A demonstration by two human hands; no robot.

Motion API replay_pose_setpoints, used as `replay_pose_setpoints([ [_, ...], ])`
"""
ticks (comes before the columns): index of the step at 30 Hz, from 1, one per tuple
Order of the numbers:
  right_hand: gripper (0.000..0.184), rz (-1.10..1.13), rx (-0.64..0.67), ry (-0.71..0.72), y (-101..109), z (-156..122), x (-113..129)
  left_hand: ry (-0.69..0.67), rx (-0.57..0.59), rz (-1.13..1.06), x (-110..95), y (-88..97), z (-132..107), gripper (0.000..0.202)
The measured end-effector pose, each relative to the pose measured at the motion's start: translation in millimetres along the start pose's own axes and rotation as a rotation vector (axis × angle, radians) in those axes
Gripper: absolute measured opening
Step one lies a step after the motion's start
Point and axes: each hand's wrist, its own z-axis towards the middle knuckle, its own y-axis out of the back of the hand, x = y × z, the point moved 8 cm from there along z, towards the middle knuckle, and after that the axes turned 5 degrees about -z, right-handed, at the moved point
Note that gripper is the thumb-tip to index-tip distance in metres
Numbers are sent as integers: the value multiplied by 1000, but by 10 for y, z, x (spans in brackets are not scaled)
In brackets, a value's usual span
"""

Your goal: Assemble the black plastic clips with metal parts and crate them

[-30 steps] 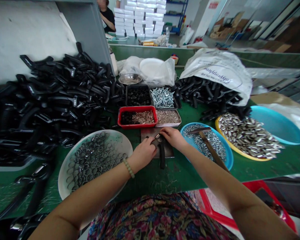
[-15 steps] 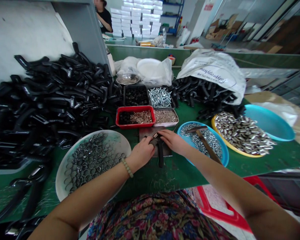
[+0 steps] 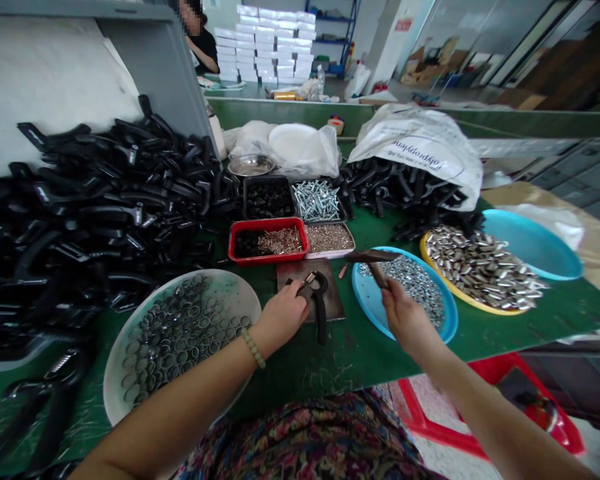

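My left hand point(image 3: 283, 316) is closed on a black handle part point(image 3: 317, 299) that lies on a small metal plate point(image 3: 333, 301) on the green table. My right hand point(image 3: 405, 319) grips the wooden shaft of a hammer point(image 3: 373, 259), its head raised over the left rim of a blue bowl point(image 3: 365, 302) of small silver pieces. A small shiny piece sits at the top of the black part.
A big heap of black handles point(image 3: 100, 200) fills the left. A white dish of metal rings point(image 3: 180, 327), a red tray point(image 3: 269, 241), trays of screws point(image 3: 316, 199), a yellow bowl of metal sleeves point(image 3: 480, 267), an empty blue bowl point(image 3: 535, 243), and a white sack point(image 3: 420, 147) surround me. Another person sits far back.
My right hand left the black part, took the hammer from the blue bowl and lifted it. My left hand stayed on the part.
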Motion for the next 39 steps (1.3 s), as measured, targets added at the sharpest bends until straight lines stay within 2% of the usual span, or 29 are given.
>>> replay_pose_setpoints([
  [3, 44, 165, 84, 177, 41, -19, 544, 25, -7, -13, 19, -7, 7, 18],
  [6, 46, 231, 40, 215, 109, 3, 727, 22, -12, -21, 19, -12, 13, 17],
  [10, 45, 175, 168, 217, -29, 28, 754, 1, -15, -21, 5, -10, 12, 18],
  [14, 47, 258, 50, 199, 73, 39, 739, -4, -22, -25, 9, 3, 10, 17],
  [18, 44, 195, 190, 200, -29, 43, 763, 20, -5, -20, 29, 0, 27, 17],
  [21, 47, 253, 93, 198, 58, 81, 765, 22, -14, -19, 1, -18, 29, 16],
  [24, 45, 200, 172, 199, -2, 81, 760, 48, -25, -42, 2, -14, -11, 14],
  [26, 44, 208, 204, 226, -4, 30, 768, 89, -53, -96, 74, 93, -34, 16],
  [28, 45, 272, 97, 245, 107, -48, 771, 140, -156, -183, 216, 360, 7, 25],
  [29, 46, 280, 56, 248, 144, -96, 774, 159, -231, -215, 298, 539, 70, 30],
  [31, 46, 221, 103, 242, 85, -180, 801, 178, -390, -203, 429, 892, 301, 34],
  [32, 44, 176, 170, 237, 13, -212, 819, 171, -397, -143, 449, 987, 487, 33],
  [33, 43, 146, 247, 239, -64, -240, 839, 158, -356, -66, 443, 1011, 708, 31],
  [35, 42, 170, 294, 234, -115, -255, 853, 75, -161, 83, 340, 853, 1177, 29],
  [36, 43, 222, 245, 229, -71, -242, 843, 57, -70, 140, 297, 729, 1376, 26],
  [39, 44, 346, 19, 153, 134, -209, 665, 47, 13, 185, 198, 451, 1766, 18],
])
